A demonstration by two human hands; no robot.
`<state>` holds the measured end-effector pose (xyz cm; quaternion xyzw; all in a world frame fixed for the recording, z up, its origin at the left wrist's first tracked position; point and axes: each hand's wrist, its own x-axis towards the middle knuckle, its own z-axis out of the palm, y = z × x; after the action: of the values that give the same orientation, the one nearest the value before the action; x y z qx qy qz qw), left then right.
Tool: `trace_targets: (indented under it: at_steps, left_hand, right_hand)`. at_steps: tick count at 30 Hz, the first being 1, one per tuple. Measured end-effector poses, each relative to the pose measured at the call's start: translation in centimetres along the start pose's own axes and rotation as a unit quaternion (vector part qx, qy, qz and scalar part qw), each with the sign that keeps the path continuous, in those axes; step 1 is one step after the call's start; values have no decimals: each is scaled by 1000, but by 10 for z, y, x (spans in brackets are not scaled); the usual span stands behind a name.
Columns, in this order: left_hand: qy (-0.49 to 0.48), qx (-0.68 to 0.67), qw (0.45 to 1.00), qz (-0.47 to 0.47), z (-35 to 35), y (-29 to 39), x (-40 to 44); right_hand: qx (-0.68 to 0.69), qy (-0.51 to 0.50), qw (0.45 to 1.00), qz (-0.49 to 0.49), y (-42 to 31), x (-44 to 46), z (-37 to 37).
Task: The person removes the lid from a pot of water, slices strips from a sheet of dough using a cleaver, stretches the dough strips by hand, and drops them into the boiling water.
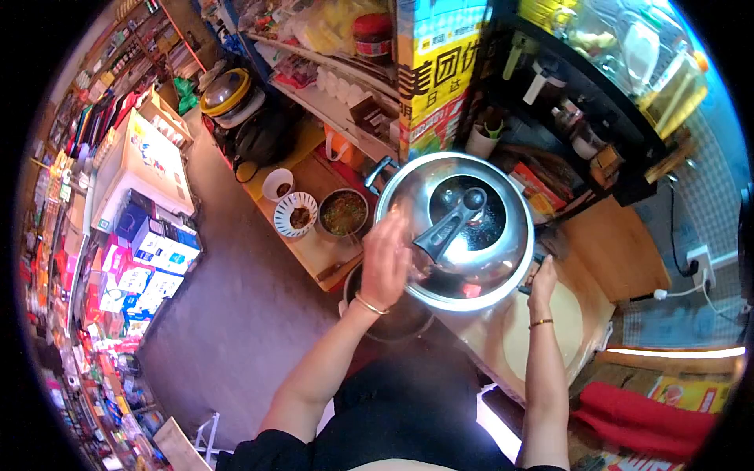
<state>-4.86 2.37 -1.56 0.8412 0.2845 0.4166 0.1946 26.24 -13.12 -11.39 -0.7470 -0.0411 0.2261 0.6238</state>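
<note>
A large steel pot with a shiny domed lid (495, 271) is held up in front of me. The lid has a dark glass centre and a black handle (444, 231) topped by a round knob. My right hand (542, 281) is closed around the side handle at the pot's right. My left hand (385, 263), a bit smeared by motion, lies at the lid's left edge with fingers stretched out. It is away from the pot's left side handle (380, 174). The inside of the pot is hidden by the lid.
A pot of food (343, 213), a striped bowl (296, 214) and a white bowl (278, 185) stand on a wooden table. Below my left hand is another container (393, 330). Shelves (330, 118) rise behind; a plugged-in cord (683, 292) hangs at right.
</note>
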Motion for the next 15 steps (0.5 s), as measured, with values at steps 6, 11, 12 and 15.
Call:
trace_targets:
  at_steps: [6, 11, 12, 15]
  left_hand:
    - [167, -196, 823, -507, 41, -168, -100]
    - [156, -408, 632, -641, 117, -341, -201]
    - [82, -355, 613, -702, 125, -350, -196]
    - [71, -215, 665, -712, 149, -349, -194]
  right_hand:
    - [-2, -3, 1000, 13, -4, -6, 2]
    - [-52, -22, 998, 8, 1, 1, -4]
    - [-52, 3, 999, 12, -2, 1, -1]
    - [-65, 31, 997, 30, -13, -11, 10]
